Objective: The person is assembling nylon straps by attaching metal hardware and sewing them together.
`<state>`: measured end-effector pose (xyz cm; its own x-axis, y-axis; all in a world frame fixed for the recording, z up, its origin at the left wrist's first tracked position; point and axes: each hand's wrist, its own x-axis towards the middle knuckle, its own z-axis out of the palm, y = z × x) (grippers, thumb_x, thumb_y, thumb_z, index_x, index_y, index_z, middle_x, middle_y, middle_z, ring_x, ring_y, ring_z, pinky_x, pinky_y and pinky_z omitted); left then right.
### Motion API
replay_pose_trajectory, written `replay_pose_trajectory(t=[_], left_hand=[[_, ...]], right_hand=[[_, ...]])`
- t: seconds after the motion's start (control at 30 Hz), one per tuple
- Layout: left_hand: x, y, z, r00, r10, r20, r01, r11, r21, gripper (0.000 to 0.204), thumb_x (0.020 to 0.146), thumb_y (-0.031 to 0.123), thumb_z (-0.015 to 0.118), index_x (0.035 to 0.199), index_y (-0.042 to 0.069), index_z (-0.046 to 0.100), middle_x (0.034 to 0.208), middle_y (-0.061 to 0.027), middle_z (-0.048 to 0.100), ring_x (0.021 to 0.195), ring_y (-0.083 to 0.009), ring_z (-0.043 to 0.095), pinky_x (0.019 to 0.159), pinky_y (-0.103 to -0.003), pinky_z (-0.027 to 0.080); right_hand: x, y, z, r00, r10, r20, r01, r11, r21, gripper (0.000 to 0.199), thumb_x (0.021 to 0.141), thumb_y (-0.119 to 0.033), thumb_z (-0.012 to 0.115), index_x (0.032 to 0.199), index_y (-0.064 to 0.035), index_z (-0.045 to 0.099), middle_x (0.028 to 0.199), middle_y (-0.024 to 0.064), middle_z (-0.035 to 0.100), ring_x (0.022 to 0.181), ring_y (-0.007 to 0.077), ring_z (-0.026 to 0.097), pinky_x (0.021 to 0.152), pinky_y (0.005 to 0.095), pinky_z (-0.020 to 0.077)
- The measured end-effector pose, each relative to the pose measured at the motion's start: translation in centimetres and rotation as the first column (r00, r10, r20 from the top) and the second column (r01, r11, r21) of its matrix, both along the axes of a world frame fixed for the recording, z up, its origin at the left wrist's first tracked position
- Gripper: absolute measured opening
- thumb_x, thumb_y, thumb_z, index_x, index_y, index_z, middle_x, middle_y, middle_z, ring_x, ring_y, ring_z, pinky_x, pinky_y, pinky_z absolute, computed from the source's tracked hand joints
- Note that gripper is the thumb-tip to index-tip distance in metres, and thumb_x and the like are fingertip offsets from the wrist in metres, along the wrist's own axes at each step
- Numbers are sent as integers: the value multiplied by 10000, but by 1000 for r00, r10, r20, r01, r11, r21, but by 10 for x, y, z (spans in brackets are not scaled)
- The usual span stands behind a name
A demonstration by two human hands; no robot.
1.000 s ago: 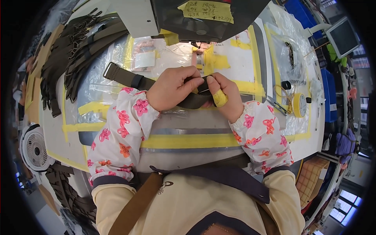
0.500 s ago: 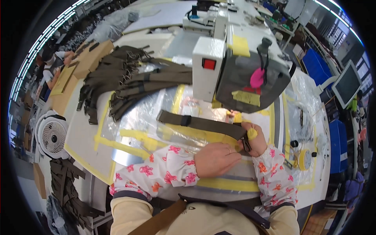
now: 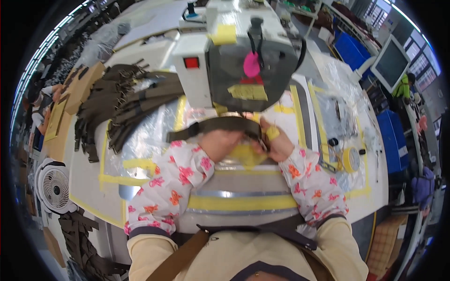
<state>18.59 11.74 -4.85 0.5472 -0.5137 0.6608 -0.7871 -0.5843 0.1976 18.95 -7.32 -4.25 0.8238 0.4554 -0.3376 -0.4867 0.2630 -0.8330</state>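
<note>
Both hands held a dark brown strap (image 3: pixel 213 127) under the sewing machine (image 3: pixel 243 56), near the bench's far edge. Left hand (image 3: pixel 220 144) lay closed over it; right hand (image 3: pixel 276 143) pinched its end. Keeping it flat and straight under the needle seemed wise. It looked long, stiff and woven.

We see an olive-brown webbing strap (image 3: pixel 213 126), white sleeves (image 3: pixel 171 187) patterned with pink and orange flowers, a grey and white sewing machine (image 3: pixel 234 51) bearing yellow tape patches and a pink tag, and yellow tape lines (image 3: pixel 241 202) on the table.
</note>
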Motion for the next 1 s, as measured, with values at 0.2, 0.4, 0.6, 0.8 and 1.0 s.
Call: replay_pose_trajectory(t=[0.2,0.4,0.6,0.8,1.0], left_hand=[[21,0,-12,997,68,32,-73,972,222,237,735,89,527,967,72,575,861,-119,589,819,-279,588,713,-343,480],[14,-11,-10,995,-53,-85,73,967,243,242,767,86,513,1001,71,575,916,-132,574,875,-292,559,763,-355,452],[6,-8,7,974,-103,-202,151,960,237,268,774,106,530,1039,88,563,970,-136,560,923,-302,535,798,-368,430],[5,-12,15,986,-30,-162,80,949,306,252,801,150,530,1040,77,561,974,-132,563,930,-302,533,815,-371,418],[-1,-4,-1,929,48,-367,43,971,234,250,816,161,532,1057,108,570,992,-116,581,930,-295,536,826,-362,421]], right_hand=[[9,2,-14,697,-17,717,447,792,-416,370,756,-237,691,989,-6,522,725,100,601,627,189,587,592,282,474],[11,-20,-12,683,189,706,399,712,-577,349,687,-127,736,960,32,589,818,103,627,735,147,578,707,267,460],[12,-18,-8,632,249,734,386,720,-577,362,685,-100,728,998,18,590,844,104,609,758,177,579,714,278,462],[18,-20,-4,451,517,728,342,654,-675,396,712,-70,683,1082,-15,554,941,131,547,859,237,564,735,298,467],[25,-6,8,362,808,465,485,262,-834,299,744,-70,632,1038,-37,589,965,122,561,881,299,558,774,336,480]])
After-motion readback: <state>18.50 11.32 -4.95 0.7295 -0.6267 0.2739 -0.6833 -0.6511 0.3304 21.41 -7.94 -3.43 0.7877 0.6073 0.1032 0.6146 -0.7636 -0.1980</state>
